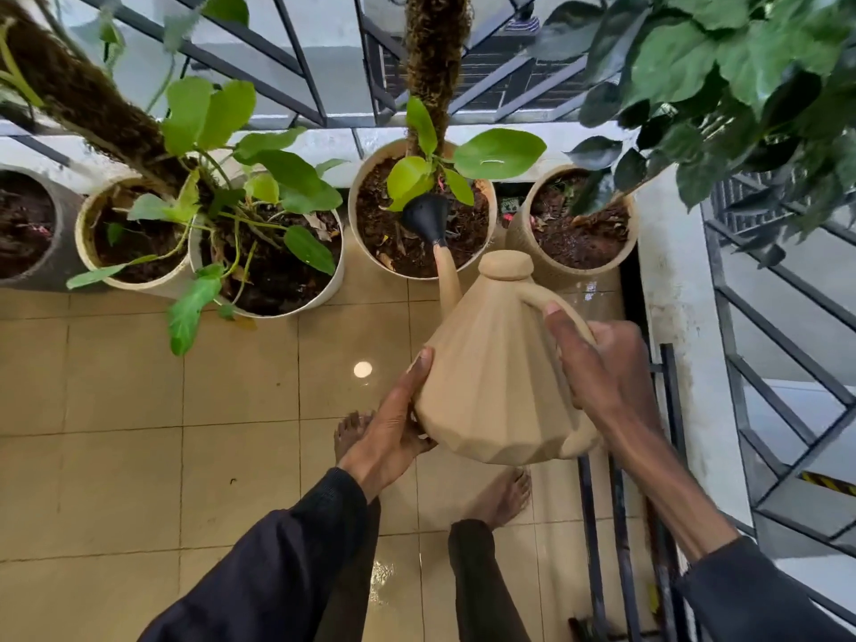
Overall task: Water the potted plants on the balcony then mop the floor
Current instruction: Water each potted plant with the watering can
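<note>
A beige faceted watering can [491, 363] hangs tilted forward over the tiled floor. Its black rose head [426, 217] sits over the soil of the middle cream pot [488, 196], which holds a moss pole and green leaves. My right hand [597, 363] grips the can's handle. My left hand [393, 424] holds the can's lower left side with curled fingers. Another cream pot [625, 257] with dark, wet-looking soil stands to the right, under a large leafy plant.
Three more pots stand at the left: a white one [336, 271], a cream one [85, 247] and a grey one [65, 252]. A metal railing [296, 71] runs behind them. A white ledge [681, 317] lies to the right. My bare feet stand on wet beige tiles [139, 410].
</note>
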Demonstrator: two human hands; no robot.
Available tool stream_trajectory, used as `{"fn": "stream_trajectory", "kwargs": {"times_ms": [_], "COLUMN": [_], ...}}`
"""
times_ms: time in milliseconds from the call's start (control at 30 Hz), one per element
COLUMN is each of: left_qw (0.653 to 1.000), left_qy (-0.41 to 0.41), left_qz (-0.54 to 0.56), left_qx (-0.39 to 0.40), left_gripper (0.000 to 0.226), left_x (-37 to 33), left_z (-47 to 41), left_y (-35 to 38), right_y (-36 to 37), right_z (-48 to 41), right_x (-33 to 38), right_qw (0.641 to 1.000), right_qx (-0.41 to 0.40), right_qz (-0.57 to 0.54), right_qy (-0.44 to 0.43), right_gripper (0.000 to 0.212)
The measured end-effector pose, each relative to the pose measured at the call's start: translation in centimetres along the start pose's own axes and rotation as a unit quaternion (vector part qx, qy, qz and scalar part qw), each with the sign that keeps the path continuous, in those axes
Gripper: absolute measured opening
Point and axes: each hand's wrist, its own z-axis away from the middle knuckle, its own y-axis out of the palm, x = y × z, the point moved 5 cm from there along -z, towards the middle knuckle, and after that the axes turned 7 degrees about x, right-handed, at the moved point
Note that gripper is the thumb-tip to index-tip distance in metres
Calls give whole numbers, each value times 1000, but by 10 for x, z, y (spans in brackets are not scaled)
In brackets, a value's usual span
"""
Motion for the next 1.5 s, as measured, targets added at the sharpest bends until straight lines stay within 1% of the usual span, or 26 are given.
{"fn": "stream_trajectory", "kwargs": {"times_ms": [33, 167, 233, 367, 500, 600, 667, 800, 933, 1200, 1367, 1500], "left_qw": [1000, 1000, 1000, 999, 999, 999, 999, 999, 998, 998, 998, 999], "left_qy": [-3, -13, -15, -14, -12, -9, -8, -9, -7, -11, -5, 9], "left_qz": [2, 9, 14, 21, 23, 22, 22, 23, 26, 27, 11, 18], "left_qx": [-1, -13, -20, -32, -31, -31, -32, -43, -49, -59, -55, -43], "left_gripper": [60, 68, 69, 69, 69, 67, 68, 63, 66, 63, 66, 66], "left_x": [-2, -8, -11, -14, -15, -16, -16, -16, -15, -18, -23, -28], "left_z": [0, 0, 0, 0, 3, 5, 5, 6, 7, 10, 10, 8], "left_y": [-2, -6, -9, -14, -18, -20, -22, -23, -24, -30, -40, -50], "right_y": [2, 8, 11, 17, 22, 24, 25, 28, 29, 34, 41, 47], "right_z": [-3, -12, -12, -11, -11, -8, -6, -4, -3, 3, 8, 8], "right_x": [3, 18, 26, 35, 36, 39, 43, 46, 45, 43, 39, 30], "right_qw": [1000, 1000, 1000, 999, 998, 998, 998, 999, 1000, 1000, 999, 988], "right_qx": [3, -2, -5, -6, -13, -12, -15, -9, -2, 1, 12, 50], "right_qz": [6, 16, 26, 48, 56, 55, 63, 45, 25, -2, -30, -105], "right_qy": [2, -2, -11, -21, -7, -14, -14, -19, -15, -8, 24, 100], "right_gripper": [70, 80, 77, 66, 63, 63, 56, 47, 40, 43, 47, 43]}}
